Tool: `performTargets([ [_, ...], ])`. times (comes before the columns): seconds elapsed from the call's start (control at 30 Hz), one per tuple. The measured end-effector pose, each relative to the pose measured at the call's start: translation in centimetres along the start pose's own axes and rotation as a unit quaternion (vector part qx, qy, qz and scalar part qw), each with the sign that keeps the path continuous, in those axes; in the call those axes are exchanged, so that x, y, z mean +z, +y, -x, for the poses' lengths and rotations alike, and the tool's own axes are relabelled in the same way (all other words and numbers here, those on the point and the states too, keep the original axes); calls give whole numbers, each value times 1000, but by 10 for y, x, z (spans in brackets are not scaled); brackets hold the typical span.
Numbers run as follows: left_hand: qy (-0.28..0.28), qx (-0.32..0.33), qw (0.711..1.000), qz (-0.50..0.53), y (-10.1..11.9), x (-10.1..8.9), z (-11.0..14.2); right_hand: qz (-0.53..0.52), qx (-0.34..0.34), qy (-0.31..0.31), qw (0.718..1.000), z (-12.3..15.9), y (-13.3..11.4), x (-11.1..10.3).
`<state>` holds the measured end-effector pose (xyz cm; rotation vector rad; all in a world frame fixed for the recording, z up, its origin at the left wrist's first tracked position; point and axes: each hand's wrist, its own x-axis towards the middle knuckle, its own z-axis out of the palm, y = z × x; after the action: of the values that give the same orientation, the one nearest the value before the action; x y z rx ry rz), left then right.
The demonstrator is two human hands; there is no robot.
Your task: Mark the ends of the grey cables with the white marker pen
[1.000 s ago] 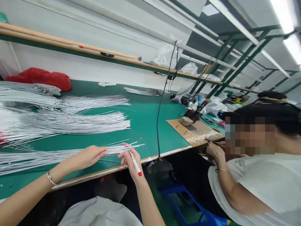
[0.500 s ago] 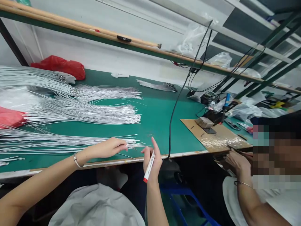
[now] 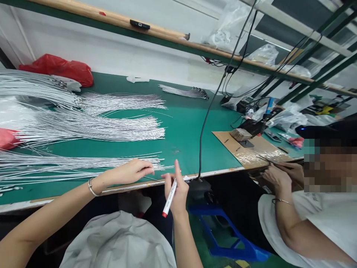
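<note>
My left hand (image 3: 141,169) reaches over the front bundle of thin grey wires (image 3: 117,162), thumb and fingers pinched together at the wire ends. One wire appears to be in the pinch, though the fingertips partly hide it. A white marker pen with a red end (image 3: 169,199) lies in my right hand (image 3: 178,190), slanting down to the left. The right index finger points up, while the other fingers curl round the pen. Wire tips stick out toward the right hand, close to the table's front edge.
More wire bundles (image 3: 125,128) lie behind on the green table (image 3: 186,123), with a red bag (image 3: 60,69) at the back left. A black cable (image 3: 205,137) hangs down between me and a co-worker (image 3: 281,212), who works beside a cardboard sheet (image 3: 227,145). A blue stool (image 3: 231,230) stands below.
The view has tilted slightly, so the table sits higher in the picture. My right hand has shifted slightly left with the marker pen; my left hand stays pinched at the wire ends.
</note>
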<state>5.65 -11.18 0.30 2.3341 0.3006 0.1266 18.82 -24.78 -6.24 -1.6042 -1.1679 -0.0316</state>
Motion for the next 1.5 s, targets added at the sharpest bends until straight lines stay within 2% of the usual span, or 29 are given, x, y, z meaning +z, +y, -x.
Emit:
performTargets([
  [0.1,-3,2,1000,-8,0,0,-2,-18,-31,-76,996,3,-4,1],
  [0.17,-5,3,1000,-3,1,0,-2,-39,-18,-68,997,4,-4,2],
  [0.3,-14,10,1000,12,6,-4,-1,-87,57,-37,994,0,-1,3],
  [0.47,-65,35,996,-42,6,-8,1,-213,133,-159,955,-15,-8,4],
  [0.57,-72,37,994,-68,-5,-8,-4,-258,138,-174,940,-29,-13,5],
  [0.73,66,28,990,-119,-13,0,-7,-318,146,-149,925,-38,-14,5],
  [0.8,101,49,986,-125,-12,1,-5,-323,147,-148,923,-37,-13,6],
  [0.9,114,55,984,-126,-11,1,-3,-316,151,-144,926,-36,-12,6],
  [1.03,80,30,992,-98,-10,0,-4,-284,145,-151,936,-35,-10,5],
  [1.2,25,-32,995,-90,-2,-1,-6,-252,137,-147,947,-34,-7,8],
  [1.5,32,-62,997,-22,-3,-5,-10,-237,137,-169,947,-31,-3,9],
])
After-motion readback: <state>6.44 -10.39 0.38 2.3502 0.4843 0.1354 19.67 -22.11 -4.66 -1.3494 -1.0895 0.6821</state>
